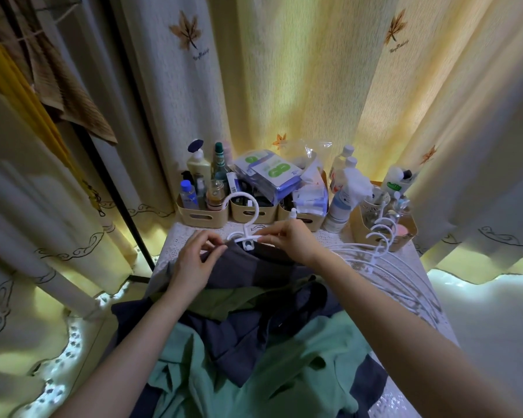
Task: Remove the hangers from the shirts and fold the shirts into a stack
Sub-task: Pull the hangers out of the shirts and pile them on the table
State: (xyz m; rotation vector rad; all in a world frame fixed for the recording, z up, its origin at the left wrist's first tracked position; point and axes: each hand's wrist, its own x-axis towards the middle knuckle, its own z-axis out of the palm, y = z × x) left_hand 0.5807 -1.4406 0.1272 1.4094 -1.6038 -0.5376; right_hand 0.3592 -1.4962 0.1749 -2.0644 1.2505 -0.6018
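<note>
Hanger (237, 235) at 12 o'clock pinched by right grip (290, 241), left grip (194, 260) pinching shirt (254, 267) collar, probably to slip it free.

White hanger (244, 224) — smooth glossy plastic; dark shirt (254, 271) — soft matt cloth.

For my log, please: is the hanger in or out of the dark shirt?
In: of the white hanger only the hook and neck show above the dark shirt.
</note>
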